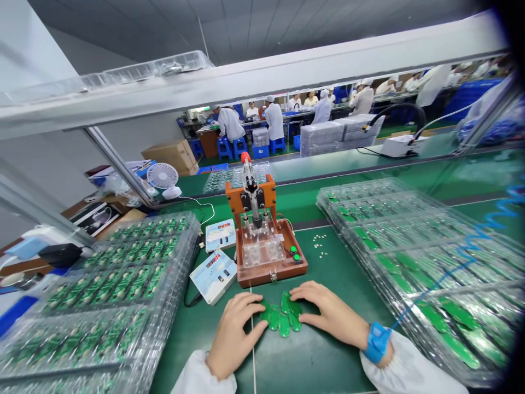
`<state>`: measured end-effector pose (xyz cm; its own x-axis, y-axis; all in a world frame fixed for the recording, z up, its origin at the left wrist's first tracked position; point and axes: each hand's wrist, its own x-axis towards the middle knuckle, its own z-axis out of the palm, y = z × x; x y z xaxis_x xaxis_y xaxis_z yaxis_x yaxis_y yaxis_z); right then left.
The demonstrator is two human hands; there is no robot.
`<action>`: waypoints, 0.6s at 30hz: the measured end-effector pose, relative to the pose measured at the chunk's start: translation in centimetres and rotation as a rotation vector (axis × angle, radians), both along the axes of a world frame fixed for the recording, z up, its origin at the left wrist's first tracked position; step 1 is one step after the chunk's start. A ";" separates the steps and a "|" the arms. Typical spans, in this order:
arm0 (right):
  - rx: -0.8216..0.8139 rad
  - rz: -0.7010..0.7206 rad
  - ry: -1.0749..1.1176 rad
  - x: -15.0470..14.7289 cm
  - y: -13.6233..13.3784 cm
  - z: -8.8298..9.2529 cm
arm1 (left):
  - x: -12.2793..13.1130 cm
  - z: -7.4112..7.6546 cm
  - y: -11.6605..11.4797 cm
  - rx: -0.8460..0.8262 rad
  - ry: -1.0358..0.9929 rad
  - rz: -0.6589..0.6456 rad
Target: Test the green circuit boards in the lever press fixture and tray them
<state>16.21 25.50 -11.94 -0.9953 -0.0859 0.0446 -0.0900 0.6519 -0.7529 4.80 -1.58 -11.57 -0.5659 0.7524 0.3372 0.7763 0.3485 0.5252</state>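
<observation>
Nearest are the two bare hands, coming out of white cuffed sleeves: the left hand (235,334) lies at the near left of a small heap of green circuit boards (281,314), with its fingertips (259,309) against the heap's left edge, and the right hand (330,314) reaches in from the right, its fingers (297,293) lying over the heap's upper right. Neither hand pinches or lifts anything — both are spread and lightly curved, though how hard they bear on the boards cannot be told. The boards lie fanned and overlapping on a green work mat (328,355), long axes running mostly front to back, with the right hand slightly the nearer to the heap's middle. A blue wrist strap (378,342) circles the right wrist, and its coiled blue cord (471,246) runs across a stack of clear plastic trays (410,262) holding green boards. Another stack of trays (115,295) stands left. Just ahead is an orange press jig (262,257), flanked by two digital counters (220,276), with small white parts (319,244) scattered to its right. Farther off, co-workers in white (273,120) stand at benches.
</observation>
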 end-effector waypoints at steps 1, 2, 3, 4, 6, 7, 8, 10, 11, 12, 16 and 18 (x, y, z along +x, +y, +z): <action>-0.021 -0.005 -0.002 0.1 0.0 0.2 | 0.0 -0.1 0.0 -0.022 -0.014 0.001; -0.046 -0.010 -0.006 0.1 0.0 0.6 | 0.0 -0.2 0.0 -0.040 -0.029 0.003; -0.073 -0.013 -0.009 0.2 -0.1 1.1 | 0.1 -0.3 0.0 -0.053 -0.042 0.004; -0.100 -0.012 -0.006 0.1 -0.1 1.6 | 0.1 -0.4 0.0 -0.065 -0.057 0.003; -0.138 -0.014 0.036 -0.3 0.0 3.0 | 0.1 -0.5 -0.1 -0.082 -0.085 -0.002; -0.142 -0.022 0.080 -0.8 0.1 3.6 | 0.1 -0.6 -0.1 -0.087 -0.096 -0.006; -0.133 -0.039 0.139 -1.5 0.3 4.2 | 0.0 -0.6 -0.1 -0.091 -0.106 -0.012; -0.061 -0.092 0.281 -3.5 0.6 5.1 | 0.0 -0.8 -0.1 -0.091 -0.118 -0.020; -0.014 -0.114 0.341 -4.7 0.9 5.3 | -0.1 -0.8 -0.1 -0.087 -0.122 -0.022; 0.028 -0.126 0.387 -6.0 1.1 5.4 | -0.1 -0.9 -0.1 -0.083 -0.126 -0.023; 0.102 -0.093 0.425 -10.5 1.8 5.0 | 0.0 -0.9 -0.1 -0.068 -0.134 -0.021; 0.127 -0.066 0.421 -11.6 1.8 4.6 | 0.1 -0.9 -0.1 -0.062 -0.128 -0.024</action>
<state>4.64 27.34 -7.31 -0.8962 -0.0534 0.4405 -0.3266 0.7513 -0.5734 4.89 -1.71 -12.46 -0.5831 0.7832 0.2160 0.7126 0.3653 0.5990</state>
